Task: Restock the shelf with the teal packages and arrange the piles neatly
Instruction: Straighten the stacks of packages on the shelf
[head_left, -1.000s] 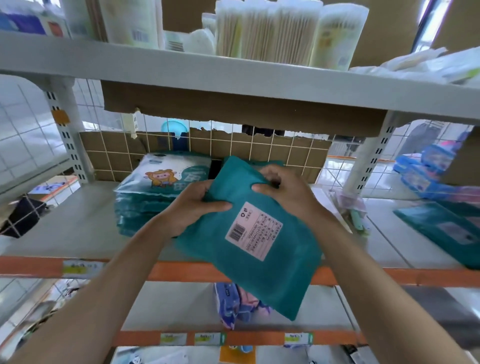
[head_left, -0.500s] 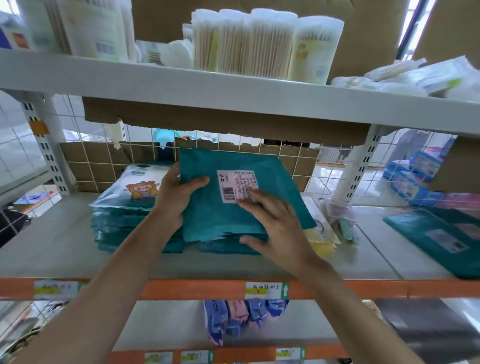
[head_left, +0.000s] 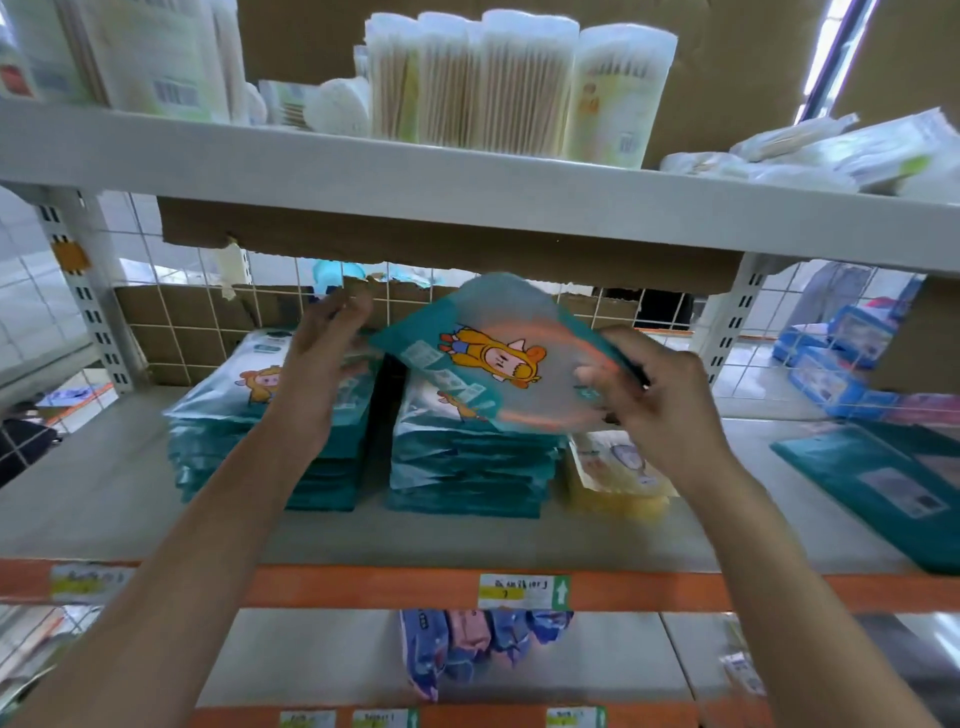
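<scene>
A teal package (head_left: 493, 353) with a cartoon figure on its face hangs tilted and blurred above the right pile (head_left: 467, 467) of teal packages. My right hand (head_left: 660, 400) grips its right edge. My left hand (head_left: 327, 353) is raised above the left pile (head_left: 270, 441), its fingers relaxed near the package's left corner; whether they touch it I cannot tell. Both piles stand side by side on the middle shelf (head_left: 130, 509), a dark gap between them.
A yellow pack (head_left: 618, 478) lies right of the right pile. More teal packages (head_left: 883, 483) lie flat at the far right. Cotton swab tubs (head_left: 498, 78) stand on the upper shelf. Cardboard and wire mesh (head_left: 197, 322) close the back. Purple packs (head_left: 467, 649) sit on the lower shelf.
The top package has been lifted off the right pile and turned over, so its cartoon face shows instead of the barcode label. My left hand has let go and risen.
</scene>
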